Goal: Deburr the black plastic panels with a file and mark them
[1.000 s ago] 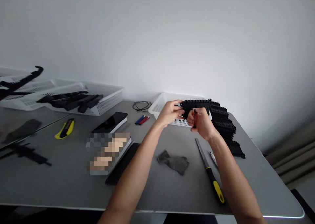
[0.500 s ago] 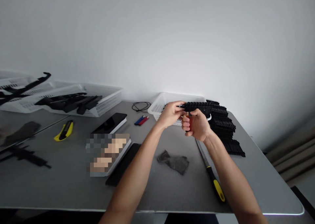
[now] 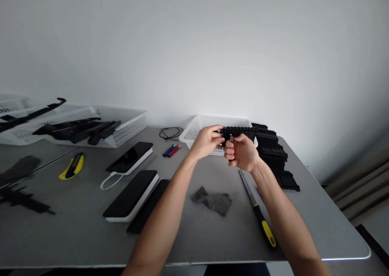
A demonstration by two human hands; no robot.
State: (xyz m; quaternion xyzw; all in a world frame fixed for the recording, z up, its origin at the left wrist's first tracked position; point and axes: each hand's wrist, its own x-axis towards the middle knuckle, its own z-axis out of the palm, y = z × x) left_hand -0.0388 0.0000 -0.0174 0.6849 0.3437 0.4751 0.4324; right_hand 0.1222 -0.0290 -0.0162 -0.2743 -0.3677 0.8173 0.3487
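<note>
My left hand point(image 3: 207, 141) has its fingers closed on the left end of a black ridged part point(image 3: 240, 130), raised over the front of a white basket point(image 3: 194, 126). Wrapped in the fingers of my right hand point(image 3: 243, 152) is an orange lighter point(image 3: 231, 144), upright, its metal top just below the part. Whether a flame burns cannot be made out. Similar black ridged parts point(image 3: 273, 151) are stacked to the right of the basket. A grey cloth point(image 3: 212, 200) lies on the table below my hands.
A file with a yellow-black handle point(image 3: 267, 231) lies by my right forearm. Two lighters point(image 3: 172, 150), a black cable point(image 3: 170, 133), phone-like devices point(image 3: 130, 195) and a yellow cutter point(image 3: 72, 166) are to the left. Baskets point(image 3: 130, 127) of black parts stand further back.
The view has shifted slightly, so the table items appear a little further left. Both hands keep their holds, with the lighter still under the black part.
</note>
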